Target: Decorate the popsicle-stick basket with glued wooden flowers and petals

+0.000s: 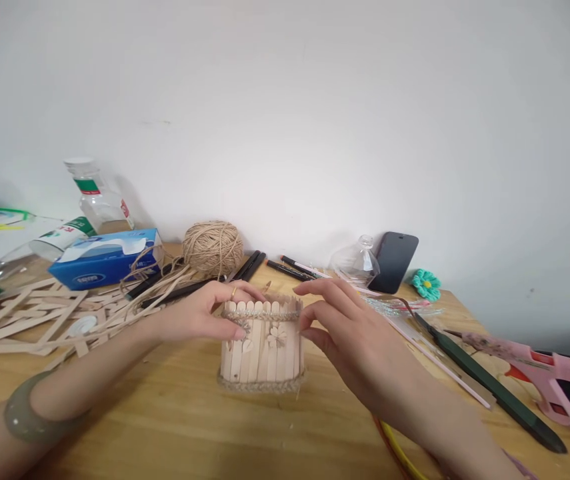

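A small oval container made of wooden craft sticks [259,353] stands upright at the middle of the table, braided twine around its top and base. Wooden flower and leaf shapes [277,336] decorate its front. My left hand [205,313], wearing a ring, grips the left side, thumb on the front and fingers behind the rim. At the right side is my right hand [345,327], its fingers curved and apart, with fingertips close against the container's edge. Whether they press on it, I cannot tell.
Loose craft sticks [29,320] and a blue tissue box [109,260] lie left. Behind are a twine ball [213,248], black pens [252,265] and a phone [395,261] against the wall. A pink glue gun [529,373] and dark green tool [489,383] lie right.
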The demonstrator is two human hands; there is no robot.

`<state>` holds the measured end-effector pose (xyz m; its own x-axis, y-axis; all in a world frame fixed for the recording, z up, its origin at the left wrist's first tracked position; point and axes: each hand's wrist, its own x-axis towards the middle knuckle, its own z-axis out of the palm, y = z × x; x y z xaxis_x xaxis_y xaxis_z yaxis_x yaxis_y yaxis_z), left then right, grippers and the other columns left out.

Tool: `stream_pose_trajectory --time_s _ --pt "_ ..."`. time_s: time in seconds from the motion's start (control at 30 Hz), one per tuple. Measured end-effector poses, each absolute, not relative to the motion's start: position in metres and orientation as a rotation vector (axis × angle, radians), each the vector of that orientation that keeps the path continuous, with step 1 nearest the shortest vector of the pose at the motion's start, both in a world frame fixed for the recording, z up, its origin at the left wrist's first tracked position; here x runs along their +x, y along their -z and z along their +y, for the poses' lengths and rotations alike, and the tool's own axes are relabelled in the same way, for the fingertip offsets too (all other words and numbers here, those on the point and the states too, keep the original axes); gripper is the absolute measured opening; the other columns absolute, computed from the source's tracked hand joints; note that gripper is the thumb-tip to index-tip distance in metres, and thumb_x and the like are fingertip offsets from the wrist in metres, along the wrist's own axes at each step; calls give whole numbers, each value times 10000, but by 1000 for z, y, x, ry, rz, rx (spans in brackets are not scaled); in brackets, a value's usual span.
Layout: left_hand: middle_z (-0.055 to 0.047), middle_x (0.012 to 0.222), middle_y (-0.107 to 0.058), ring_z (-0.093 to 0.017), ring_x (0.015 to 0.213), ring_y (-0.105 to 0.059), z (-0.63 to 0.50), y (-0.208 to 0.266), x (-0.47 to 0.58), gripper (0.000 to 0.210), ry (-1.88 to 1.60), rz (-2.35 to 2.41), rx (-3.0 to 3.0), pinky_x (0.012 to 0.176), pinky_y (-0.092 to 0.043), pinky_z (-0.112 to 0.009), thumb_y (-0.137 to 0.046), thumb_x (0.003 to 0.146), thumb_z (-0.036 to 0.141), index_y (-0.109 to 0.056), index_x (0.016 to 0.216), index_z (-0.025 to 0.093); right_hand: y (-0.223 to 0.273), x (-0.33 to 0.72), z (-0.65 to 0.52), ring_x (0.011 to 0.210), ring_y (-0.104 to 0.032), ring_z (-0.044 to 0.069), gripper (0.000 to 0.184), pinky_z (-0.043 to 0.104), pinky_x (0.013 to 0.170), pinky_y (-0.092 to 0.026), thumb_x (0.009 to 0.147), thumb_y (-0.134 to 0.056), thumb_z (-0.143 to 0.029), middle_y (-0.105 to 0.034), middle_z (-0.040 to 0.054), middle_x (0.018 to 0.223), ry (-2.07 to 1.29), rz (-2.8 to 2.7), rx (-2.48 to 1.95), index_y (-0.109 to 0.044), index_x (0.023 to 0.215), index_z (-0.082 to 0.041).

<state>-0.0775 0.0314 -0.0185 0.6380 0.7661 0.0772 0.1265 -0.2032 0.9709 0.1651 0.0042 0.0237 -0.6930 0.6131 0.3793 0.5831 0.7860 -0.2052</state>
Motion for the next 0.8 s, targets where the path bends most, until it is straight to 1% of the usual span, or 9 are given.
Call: stream_pose_trajectory --time_s 0.1,0.17,0.23,0.33,0.47,0.63,0.73,0.8 --pt "-78 1091 -576 -264 1045 -519 32 19 -78 154 -687 756 1654 874 -418 -349 -683 679 264 -668 784 153 -22 164 4 1108 -469 247 158 402 860 -478 828 -502 -21 -554 117 1138 -41 -2643 -850 -558 816 -168" --pt "-65 1080 -568 -232 948 -549 32 20 -78 142 -690 786 1596 794 -443 -312 -691 664 263 -653 736 146 -20 162 3 1130 -454 275 143 433 852 -485 817 -526 -35 -548 125 1174 2 -2672 -849 -574 802 -169" --pt "-57 1078 -563 -200 869 -558 33 20 -79 155 -696 802 1555 733 -451 -287 -693 658 262 -655 753 146 -17 159 2 1149 -438 309 139 487 848 -481 832 -514 -67 -545 140 1203 71 -2646 -869 -587 773 -169" --pt "-54 1062 -574 -196 861 -557 33 21 -79 231 -703 814 1549 713 -461 -281 -689 661 260 -668 867 158 -12 154 0 1195 -391 330 178 527 863 -465 852 -474 -71 -528 153 1242 141 -2616 -861 -599 766 -165" --pt "-48 1089 -583 -206 894 -562 33 22 -78 234 -713 828 1552 721 -470 -283 -687 668 263 -673 881 167 -7 151 0 1185 -393 332 161 521 864 -473 836 -508 -73 -536 156 1233 133 -2612 -874 -598 737 -161" --pt "-46 1140 -592 -196 906 -566 33 21 -78 260 -707 807 1529 742 -454 -272 -677 674 244 -678 923 171 -5 148 1 1187 -384 322 148 503 870 -472 841 -505 -88 -504 147 1251 28 -2555 -942 -573 738 -170" --pt "-50 1118 -600 -198 906 -566 32 21 -78 245 -703 799 1529 739 -451 -275 -674 678 242 -679 910 165 -4 148 2 1217 -369 285 118 474 911 -448 841 -511 -99 -483 124 1242 -150 -2513 -986 -536 774 -193" --pt "-53 1090 -601 -191 862 -573 32 21 -78 271 -691 793 1519 708 -456 -274 -677 679 254 -669 934 163 -3 150 4 1283 -310 257 137 457 960 -415 820 -525 -82 -442 111 1269 -315 -2458 -1023 -507 856 -213"
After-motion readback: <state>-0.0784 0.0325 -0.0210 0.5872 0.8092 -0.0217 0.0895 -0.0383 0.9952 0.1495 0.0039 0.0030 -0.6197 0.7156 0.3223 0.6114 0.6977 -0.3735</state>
